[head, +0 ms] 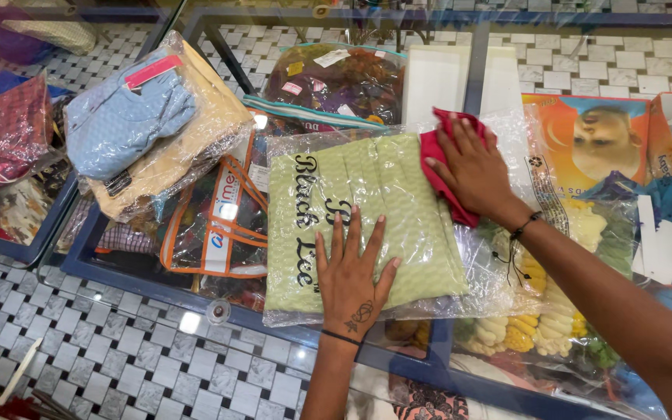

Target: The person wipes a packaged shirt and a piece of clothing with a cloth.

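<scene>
A green packet (363, 222) in clear wrap is being pressed flat on the glass counter (157, 342), near its front edge. The left hand (351, 272) lies open on the packet's near half, fingers spread, palm down. The right hand (472, 167) rests at the packet's far right corner, fingers extended over a red cloth (437, 152), which is held down under the palm rather than clenched. The step in hand appears to be the smoothing or wiping of the wrap. A next move would likely call for the left hand to steady the packet while the cloth is drawn across it. A blue-and-beige packet (145, 117) lies well apart toward the counter's far left.
</scene>
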